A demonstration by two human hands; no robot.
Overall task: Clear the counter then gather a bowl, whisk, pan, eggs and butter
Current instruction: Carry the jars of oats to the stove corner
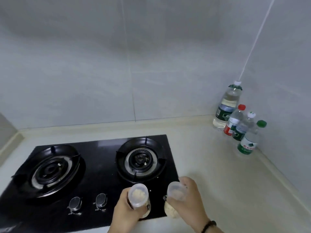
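Observation:
My left hand (125,210) grips a clear plastic jar (138,195) holding pale crumbly grains, with its lid facing the camera. My right hand (189,201) grips a second clear jar (175,193) of the same kind of grains. Both jars are held just above the front right corner of the black gas stove (94,174). No bowl, whisk, pan, eggs or butter is in view.
The two-burner stove sits in a cream counter (210,165), with two knobs (87,202) at its front. Several plastic bottles (235,121) stand in the back right corner against the grey tiled wall. A white cord (255,39) runs up from the tallest bottle.

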